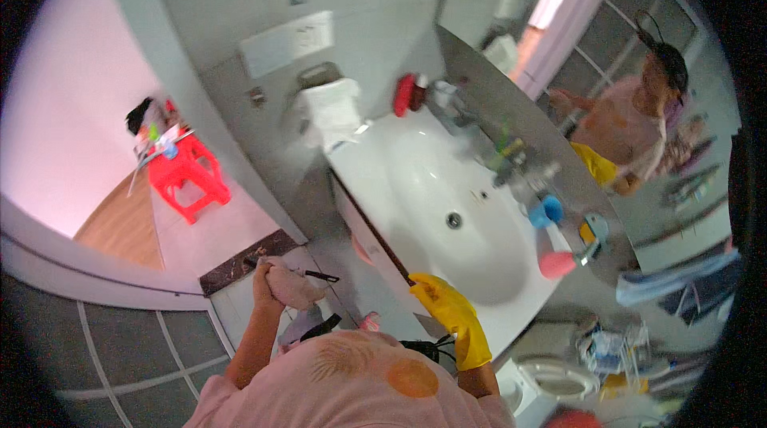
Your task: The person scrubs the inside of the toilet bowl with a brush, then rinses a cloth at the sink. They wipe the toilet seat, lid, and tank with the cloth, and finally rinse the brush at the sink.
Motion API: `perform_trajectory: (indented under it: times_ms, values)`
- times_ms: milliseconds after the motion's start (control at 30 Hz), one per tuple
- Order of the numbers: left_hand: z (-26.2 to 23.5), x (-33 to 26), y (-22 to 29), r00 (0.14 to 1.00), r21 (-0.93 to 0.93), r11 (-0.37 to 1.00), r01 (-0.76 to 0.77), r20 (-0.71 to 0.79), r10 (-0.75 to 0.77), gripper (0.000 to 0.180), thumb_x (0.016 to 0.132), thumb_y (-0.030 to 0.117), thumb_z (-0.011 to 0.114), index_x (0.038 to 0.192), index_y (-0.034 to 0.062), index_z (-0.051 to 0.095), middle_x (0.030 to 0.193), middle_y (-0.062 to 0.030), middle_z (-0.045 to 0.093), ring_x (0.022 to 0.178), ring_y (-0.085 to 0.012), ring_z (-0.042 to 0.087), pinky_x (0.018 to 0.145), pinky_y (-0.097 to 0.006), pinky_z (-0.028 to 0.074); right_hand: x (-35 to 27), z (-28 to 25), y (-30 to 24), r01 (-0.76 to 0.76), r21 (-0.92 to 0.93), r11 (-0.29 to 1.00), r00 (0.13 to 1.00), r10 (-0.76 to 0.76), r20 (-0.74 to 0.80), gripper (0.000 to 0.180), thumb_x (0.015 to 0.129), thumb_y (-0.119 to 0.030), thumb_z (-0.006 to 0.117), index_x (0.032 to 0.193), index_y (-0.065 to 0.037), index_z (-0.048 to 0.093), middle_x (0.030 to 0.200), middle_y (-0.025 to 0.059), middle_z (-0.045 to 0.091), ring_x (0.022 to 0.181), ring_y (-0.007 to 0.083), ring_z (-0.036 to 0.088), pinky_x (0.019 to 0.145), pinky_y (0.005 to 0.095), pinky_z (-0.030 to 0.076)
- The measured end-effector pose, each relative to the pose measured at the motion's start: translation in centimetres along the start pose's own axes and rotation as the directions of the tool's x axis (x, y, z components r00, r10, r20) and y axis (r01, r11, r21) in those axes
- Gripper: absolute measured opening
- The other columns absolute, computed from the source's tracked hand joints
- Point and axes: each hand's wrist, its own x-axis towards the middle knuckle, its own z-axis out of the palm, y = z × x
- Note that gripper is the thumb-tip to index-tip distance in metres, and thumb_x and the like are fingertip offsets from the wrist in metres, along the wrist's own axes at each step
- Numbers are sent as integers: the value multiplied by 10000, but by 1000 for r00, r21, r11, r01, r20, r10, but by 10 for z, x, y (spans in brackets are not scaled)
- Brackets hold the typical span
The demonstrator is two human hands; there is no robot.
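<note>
My left hand (267, 291) is bare and closed round a bunched, greyish-pink cloth (294, 284). A thin black handle (322, 276) sticks out past the cloth on its right side, and what it belongs to is hidden. My right hand (457, 318) wears a yellow rubber glove, its fingers reaching over the front edge of the white washbasin counter (375, 212). Nothing shows in the gloved fingers, which look loosely stretched and somewhat blurred. The basin's drain (454, 220) lies beyond that hand, and no water stands in the bowl.
Along the back of the basin stand red bottles (405, 95), a blue cup (546, 211) and a pink-and-white bottle (554, 259). A white towel (334, 111) hangs by the wall. The toilet (559, 378) is at lower right. A red stool (189, 174) stands beyond the doorway, left. A mirror (511, 101) backs the counter.
</note>
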Motion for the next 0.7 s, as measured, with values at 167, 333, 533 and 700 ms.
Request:
perform_trajectory:
  times_ms: [167,333,533,700]
  values:
    - [-105,-5,67,988,-300,943,-147,3,155,174,866,275,482,896,107,514,870,-79,555,806,-333,585,770,-571,496,84,74,-68,77,175,982,956,-122,265,324,936,-266,535,1090,13,587,994,115,646,949,179,616,844,276,475]
    - [-194,-10,142,958,-396,873,-284,-157,241,103,856,244,475,837,149,510,810,-6,555,761,-242,583,777,-539,493,142,178,-154,101,286,953,855,-230,465,338,923,-289,540,1059,12,612,985,117,649,914,190,628,819,296,479]
    - [-261,-16,229,902,-240,879,-412,26,430,82,828,187,518,880,124,523,830,0,539,785,-192,597,734,-510,510,188,273,-234,57,286,956,770,-225,597,337,946,-291,500,1127,-23,594,1055,125,642,990,204,609,859,305,467]
    - [-223,-16,292,962,30,972,-232,156,225,242,804,82,527,1038,22,515,1079,-88,575,879,-208,610,813,-387,512,212,342,-290,-386,785,485,720,-373,585,354,971,-241,476,1250,-26,517,1152,116,597,1103,202,563,928,338,448]
